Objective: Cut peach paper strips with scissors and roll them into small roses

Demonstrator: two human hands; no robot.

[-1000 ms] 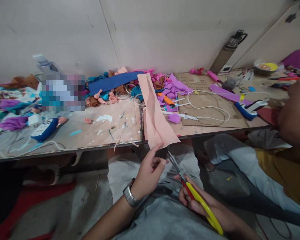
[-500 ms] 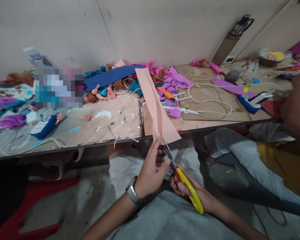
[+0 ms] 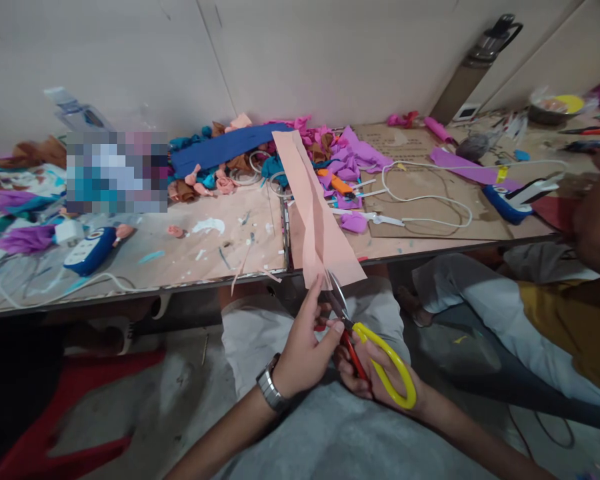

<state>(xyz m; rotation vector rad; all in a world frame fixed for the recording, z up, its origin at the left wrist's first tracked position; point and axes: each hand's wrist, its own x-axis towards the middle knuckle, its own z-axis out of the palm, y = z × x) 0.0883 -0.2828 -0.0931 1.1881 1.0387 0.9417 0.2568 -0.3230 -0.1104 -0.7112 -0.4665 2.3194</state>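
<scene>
A long strip of pale pink paper (image 3: 314, 213) runs from the table down over its front edge to my lap. My left hand (image 3: 305, 347), with a metal watch on the wrist, pinches the strip's near end between thumb and fingers. My right hand (image 3: 375, 373) grips yellow-handled scissors (image 3: 375, 353). Their blades point up into the bottom edge of the pink strip, right beside my left fingers.
The wooden table (image 3: 205, 260) holds a heap of purple, pink, teal and brown scraps (image 3: 330, 157), a blue strip (image 3: 225, 148), white cables (image 3: 425, 200), two blue devices (image 3: 93, 248) and a cardboard sheet (image 3: 430, 220). Another person in yellow and white (image 3: 555, 313) sits at my right.
My right hand has brought the scissors up and left, from below the strip until the blades reach its bottom edge. My left hand kept hold of the pink strip.
</scene>
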